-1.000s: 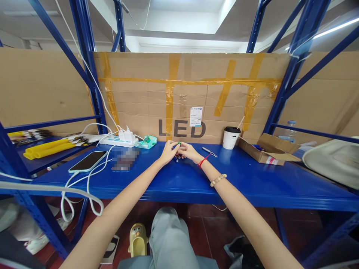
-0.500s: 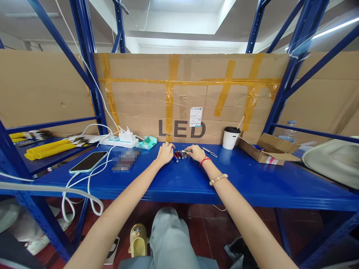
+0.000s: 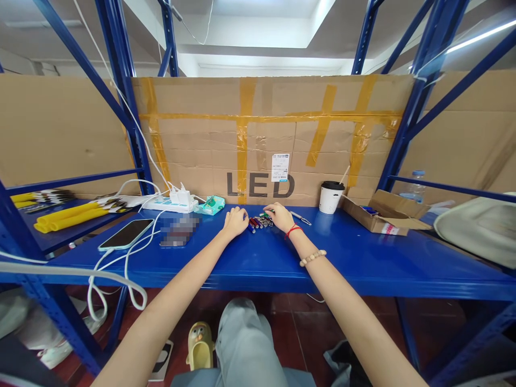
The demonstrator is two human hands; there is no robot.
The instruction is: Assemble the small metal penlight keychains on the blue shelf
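Note:
A small pile of slim cylinders [image 3: 253, 223] in red, blue and other colours, with shiny metal rings or clips [image 3: 265, 220], lies on the blue shelf top between my hands. Just left of the pile, my left hand [image 3: 236, 221] rests palm down with its fingers loosely bent, holding nothing I can see. My right hand [image 3: 281, 217] is over the pile's right end, index finger stretched out. Under its fingertips a green piece [image 3: 266, 214] shows, partly hidden. Right of this hand lies a thin metal tool with a pale handle [image 3: 300, 218].
A lidded paper cup [image 3: 331, 199] and an open cardboard box [image 3: 387, 217] stand to the right. Leftward are a green packet [image 3: 210, 205], a power strip [image 3: 173, 201], a phone [image 3: 127, 235] and looping white cables [image 3: 128, 263]. Taped cardboard [image 3: 193, 150] walls the back.
My right hand has lifted slightly and its index finger has straightened above the green piece that was at its fingertips. My left hand has drawn its fingers in a little.

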